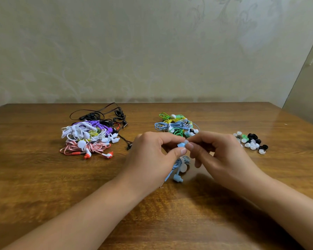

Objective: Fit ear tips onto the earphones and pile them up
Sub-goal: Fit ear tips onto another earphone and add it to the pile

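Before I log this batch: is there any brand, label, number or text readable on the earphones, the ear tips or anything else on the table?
None: no readable text anywhere in the head view.
Light blue earphone pinched between left hand and right hand: no marking shows.
Left earphone pile, right earphone pile, loose ear tips: too small to show any print.

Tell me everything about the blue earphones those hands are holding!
The blue earphones are light blue, plastic-looking, with a thin cord wound into a small bundle and a white round piece on it. The left hand pinches one blue earbud up high, while the right hand pinches at its tip. The bundle hangs below the fingers, and the other earbud dangles just over the wooden table.
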